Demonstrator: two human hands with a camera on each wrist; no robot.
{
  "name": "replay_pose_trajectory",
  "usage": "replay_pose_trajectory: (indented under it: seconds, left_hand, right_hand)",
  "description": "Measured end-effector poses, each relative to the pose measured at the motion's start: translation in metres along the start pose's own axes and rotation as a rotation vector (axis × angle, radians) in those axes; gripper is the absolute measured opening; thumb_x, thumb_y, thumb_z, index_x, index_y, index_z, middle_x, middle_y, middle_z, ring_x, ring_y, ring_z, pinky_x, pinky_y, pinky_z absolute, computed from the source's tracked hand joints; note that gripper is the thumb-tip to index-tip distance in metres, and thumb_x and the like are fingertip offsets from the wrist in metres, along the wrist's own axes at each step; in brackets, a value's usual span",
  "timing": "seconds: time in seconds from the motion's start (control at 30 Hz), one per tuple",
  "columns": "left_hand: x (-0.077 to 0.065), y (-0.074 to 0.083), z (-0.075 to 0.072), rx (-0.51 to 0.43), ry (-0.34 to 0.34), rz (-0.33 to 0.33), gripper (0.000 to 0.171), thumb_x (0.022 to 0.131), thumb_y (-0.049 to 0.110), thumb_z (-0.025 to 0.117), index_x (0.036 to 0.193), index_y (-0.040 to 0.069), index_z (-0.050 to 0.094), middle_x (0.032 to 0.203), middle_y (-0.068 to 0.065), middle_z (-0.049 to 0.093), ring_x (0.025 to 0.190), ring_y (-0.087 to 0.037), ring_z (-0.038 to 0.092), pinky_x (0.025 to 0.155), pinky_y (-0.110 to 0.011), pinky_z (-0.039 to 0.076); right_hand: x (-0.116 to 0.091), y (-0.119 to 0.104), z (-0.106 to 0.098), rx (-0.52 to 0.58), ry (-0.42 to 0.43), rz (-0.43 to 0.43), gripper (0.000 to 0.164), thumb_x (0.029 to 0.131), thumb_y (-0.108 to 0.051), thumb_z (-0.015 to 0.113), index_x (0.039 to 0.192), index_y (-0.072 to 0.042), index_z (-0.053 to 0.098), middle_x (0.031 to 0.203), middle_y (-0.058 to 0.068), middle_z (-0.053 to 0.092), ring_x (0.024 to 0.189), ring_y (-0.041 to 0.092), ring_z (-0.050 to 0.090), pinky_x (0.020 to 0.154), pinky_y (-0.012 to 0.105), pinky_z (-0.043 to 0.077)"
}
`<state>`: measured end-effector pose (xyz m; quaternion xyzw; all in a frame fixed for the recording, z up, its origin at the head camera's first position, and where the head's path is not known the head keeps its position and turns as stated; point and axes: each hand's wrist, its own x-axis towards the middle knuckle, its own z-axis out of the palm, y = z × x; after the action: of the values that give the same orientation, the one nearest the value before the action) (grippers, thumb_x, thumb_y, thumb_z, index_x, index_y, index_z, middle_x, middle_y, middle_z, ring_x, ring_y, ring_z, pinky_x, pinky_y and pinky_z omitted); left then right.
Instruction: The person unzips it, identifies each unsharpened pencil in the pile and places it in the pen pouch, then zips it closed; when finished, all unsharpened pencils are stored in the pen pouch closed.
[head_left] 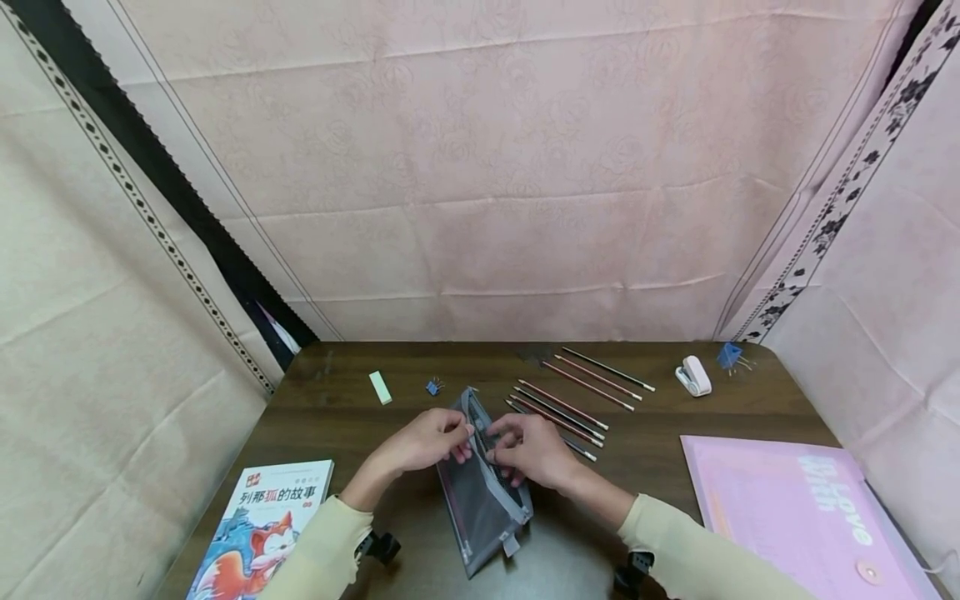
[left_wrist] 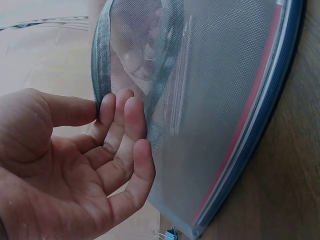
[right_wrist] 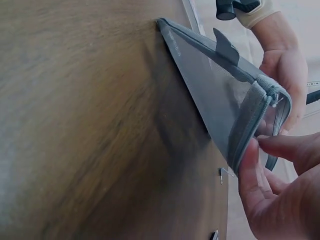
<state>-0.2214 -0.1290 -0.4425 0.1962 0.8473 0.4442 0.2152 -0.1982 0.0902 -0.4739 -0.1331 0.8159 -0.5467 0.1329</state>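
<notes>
A grey mesh zip pouch stands tilted over the middle of the table, its zipped mouth spread apart. My left hand pinches one edge of that mouth between thumb and forefinger, the other fingers loosely bent against the mesh in the left wrist view. On the opposite edge, my right hand pinches the zipper tape with thumb and finger. A red line runs beside the pouch's long blue-grey border. Several pencils lie just beyond the right hand.
At the back left are a pale green strip and a small blue binder clip. A white stapler and a larger blue binder clip sit back right. A fox storybook lies front left, a pink folder front right.
</notes>
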Motion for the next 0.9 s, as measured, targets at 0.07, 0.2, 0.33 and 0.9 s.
replay_pose_trajectory:
  seconds: [0.07, 0.2, 0.33, 0.9]
  left_hand:
    - [0.000, -0.001, 0.000, -0.004, 0.000, 0.003, 0.030, 0.102, 0.026, 0.046, 0.090, 0.005, 0.064, 0.086, -0.009, 0.070, 0.078, -0.020, 0.067, 0.068, -0.041, 0.053]
    - [0.000, -0.001, -0.001, -0.008, -0.004, -0.002, 0.029, 0.102, 0.025, 0.047, 0.089, 0.006, 0.064, 0.084, -0.008, 0.069, 0.077, -0.020, 0.067, 0.070, -0.041, 0.054]
    - [0.000, -0.003, -0.002, -0.013, -0.004, -0.012, 0.028, 0.102, 0.025, 0.047, 0.089, 0.006, 0.064, 0.084, -0.009, 0.069, 0.077, -0.020, 0.067, 0.071, -0.043, 0.054]
    - [-0.003, -0.005, -0.001, -0.029, -0.012, -0.021, 0.028, 0.102, 0.027, 0.047, 0.092, 0.006, 0.064, 0.086, -0.009, 0.069, 0.078, -0.019, 0.067, 0.073, -0.044, 0.054]
  right_hand:
    - [-0.001, 0.001, -0.002, 0.018, 0.006, -0.013, 0.034, 0.083, -0.019, 0.074, 0.115, -0.010, 0.064, 0.081, 0.009, 0.073, 0.058, 0.020, 0.067, 0.048, 0.037, 0.056]
    - [-0.003, 0.005, -0.008, 0.045, 0.042, -0.043, 0.034, 0.083, -0.022, 0.075, 0.114, -0.012, 0.064, 0.084, 0.009, 0.072, 0.064, 0.023, 0.068, 0.050, 0.039, 0.056]
    - [-0.005, 0.010, -0.017, 0.056, 0.083, -0.064, 0.031, 0.084, -0.026, 0.075, 0.112, -0.021, 0.064, 0.088, 0.005, 0.070, 0.070, 0.029, 0.069, 0.053, 0.044, 0.056]
    - [0.009, 0.042, -0.082, 0.072, 0.295, -0.129, 0.032, 0.086, -0.022, 0.073, 0.116, -0.018, 0.063, 0.095, 0.018, 0.069, 0.074, 0.034, 0.065, 0.057, 0.051, 0.055]
